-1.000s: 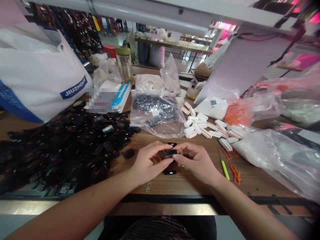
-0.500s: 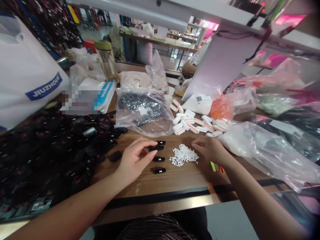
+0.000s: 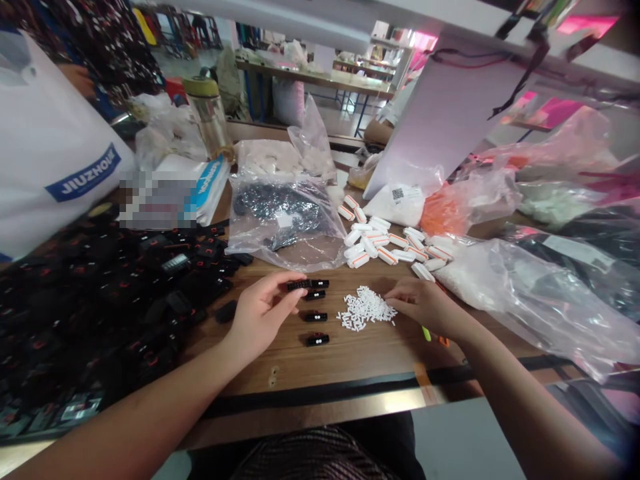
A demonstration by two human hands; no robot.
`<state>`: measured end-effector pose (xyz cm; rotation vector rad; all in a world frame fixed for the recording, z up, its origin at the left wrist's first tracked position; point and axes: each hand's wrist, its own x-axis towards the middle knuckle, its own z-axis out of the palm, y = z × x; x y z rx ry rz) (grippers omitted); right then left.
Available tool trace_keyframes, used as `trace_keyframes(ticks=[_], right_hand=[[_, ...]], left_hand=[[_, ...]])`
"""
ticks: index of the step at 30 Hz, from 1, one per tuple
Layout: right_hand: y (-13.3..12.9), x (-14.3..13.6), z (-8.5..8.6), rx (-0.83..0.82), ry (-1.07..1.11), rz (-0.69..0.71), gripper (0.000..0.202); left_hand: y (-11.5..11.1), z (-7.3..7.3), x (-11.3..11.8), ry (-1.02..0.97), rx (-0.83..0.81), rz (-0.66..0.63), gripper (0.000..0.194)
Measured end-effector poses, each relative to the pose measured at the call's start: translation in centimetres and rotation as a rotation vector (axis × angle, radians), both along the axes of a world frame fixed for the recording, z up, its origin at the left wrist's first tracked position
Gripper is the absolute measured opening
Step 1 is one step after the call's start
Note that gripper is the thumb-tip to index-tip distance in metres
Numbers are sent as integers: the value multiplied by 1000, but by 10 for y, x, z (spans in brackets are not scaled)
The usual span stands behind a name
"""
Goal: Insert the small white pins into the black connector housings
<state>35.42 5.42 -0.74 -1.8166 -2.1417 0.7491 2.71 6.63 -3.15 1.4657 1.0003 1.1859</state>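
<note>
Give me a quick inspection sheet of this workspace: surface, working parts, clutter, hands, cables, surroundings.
Surface: brown wood-grain tabletop, dark strip along the front edge.
Working parts: four black connector housings in a column; white peg pile beside them.
Clutter: heap of black parts at left; white orange-striped pieces, clear plastic bag of black parts, green-lidded bottle.
Left hand: fingers pinching another black housing.
Right hand: fingers at the pile's edge; cannot tell if holding anything.
Cables: red and dark wires along the pale upright panel.
Surroundings: other tables behind; large white bag at left.
</note>
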Motion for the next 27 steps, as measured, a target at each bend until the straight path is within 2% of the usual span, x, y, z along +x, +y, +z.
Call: trace_keyframes(ticks=[5,9,11,14,17,20,24,27], right_hand=[[-3,1,0,10,-138,-84,25],[-2,9,4,40,-127,-114,26],[-1,11,6,52,-57,-66,21],[2,11,6,76,40,78,20],[4,10,3,102,13,155,21],[5,11,0,107,-44,166,21],[5,12,-3,66,-90,77,15],[3,0,3,23,-9,-22,13]], left_hand=[[0,-2,-1,12,21,7,21],[0,-5,-3,47,41,8,23],[0,-6,-4,82,62,5,23],[0,-6,-5,139,100,13,21],[0,-5,-5,172,126,24,20],[0,-4,-4,177,142,26,20],[-1,-6,-3,157,121,5,20],[-1,-8,-2,121,131,-14,20]])
